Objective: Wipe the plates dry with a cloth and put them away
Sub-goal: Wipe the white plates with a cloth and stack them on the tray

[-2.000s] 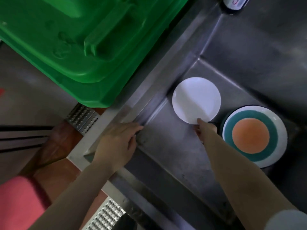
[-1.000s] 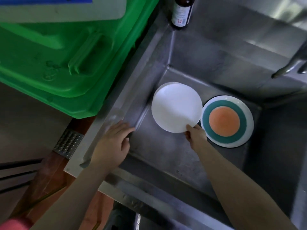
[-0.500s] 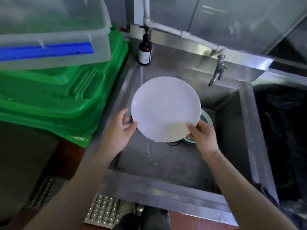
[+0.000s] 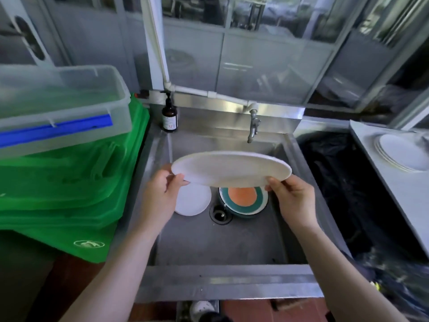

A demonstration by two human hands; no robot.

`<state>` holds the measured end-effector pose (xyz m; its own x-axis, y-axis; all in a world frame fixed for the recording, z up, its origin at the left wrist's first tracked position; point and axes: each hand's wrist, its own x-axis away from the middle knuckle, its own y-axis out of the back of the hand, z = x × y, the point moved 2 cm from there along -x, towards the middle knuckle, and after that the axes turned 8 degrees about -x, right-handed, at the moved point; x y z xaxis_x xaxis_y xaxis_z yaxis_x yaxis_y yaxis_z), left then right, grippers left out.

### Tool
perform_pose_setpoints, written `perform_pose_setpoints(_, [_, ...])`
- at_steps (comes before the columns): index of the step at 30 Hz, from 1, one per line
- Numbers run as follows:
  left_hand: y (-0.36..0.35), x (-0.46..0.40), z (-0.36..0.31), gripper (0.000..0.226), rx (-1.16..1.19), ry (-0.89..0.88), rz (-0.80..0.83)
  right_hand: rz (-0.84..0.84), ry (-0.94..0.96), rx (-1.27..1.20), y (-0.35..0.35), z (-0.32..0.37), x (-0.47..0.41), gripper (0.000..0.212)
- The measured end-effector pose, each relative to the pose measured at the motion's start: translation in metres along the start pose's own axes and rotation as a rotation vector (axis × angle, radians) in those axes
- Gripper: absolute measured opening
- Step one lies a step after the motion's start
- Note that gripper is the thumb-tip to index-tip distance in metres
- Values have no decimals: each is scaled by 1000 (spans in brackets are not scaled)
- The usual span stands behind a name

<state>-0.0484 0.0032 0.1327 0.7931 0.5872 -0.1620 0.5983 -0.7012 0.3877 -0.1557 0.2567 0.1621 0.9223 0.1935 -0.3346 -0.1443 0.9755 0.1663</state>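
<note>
Left hand (image 4: pixel 160 191): pinches the white plate's (image 4: pixel 232 168) left rim.
Right hand (image 4: pixel 293 197): grips its right rim.
White plate: between both hands, nearly level.
Below the hands: small white plate (image 4: pixel 195 201), striped plate (image 4: pixel 246 202) in sink (image 4: pixel 232 245).

Steel sink basin (image 4: pixel 232 247) below the grip, drain (image 4: pixel 220 213) in its floor. Tap (image 4: pixel 253 126) behind, fed by white pipe (image 4: pixel 160 43) running up the wall. Brown pump bottle (image 4: pixel 169 116) on back-left corner. Left: stacked green crates (image 4: pixel 69 182), clear tub with blue clip (image 4: pixel 58 108) on top. Right: black bag-lined bin (image 4: pixel 343 194), grey counter (image 4: pixel 399 189). Behind: glazed metal-framed panels (image 4: pixel 255 54), daylight through them. Reddish floor (image 4: pixel 250 310) near bottom.
</note>
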Motion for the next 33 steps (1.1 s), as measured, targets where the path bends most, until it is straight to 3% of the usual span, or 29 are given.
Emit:
perform_pose_setpoints(9, [1,0,-21,10,-34,-138,0,-38,70,-90,10,15,11,31])
perform_pose_setpoints(18, [4,4,-35,30,-2,-162,28,-72,29,-146,18,13,13,39])
perform_pose_setpoints(33, [16,8,-36,30,45,-212,63,-11,-13,-167,15,18,12,43])
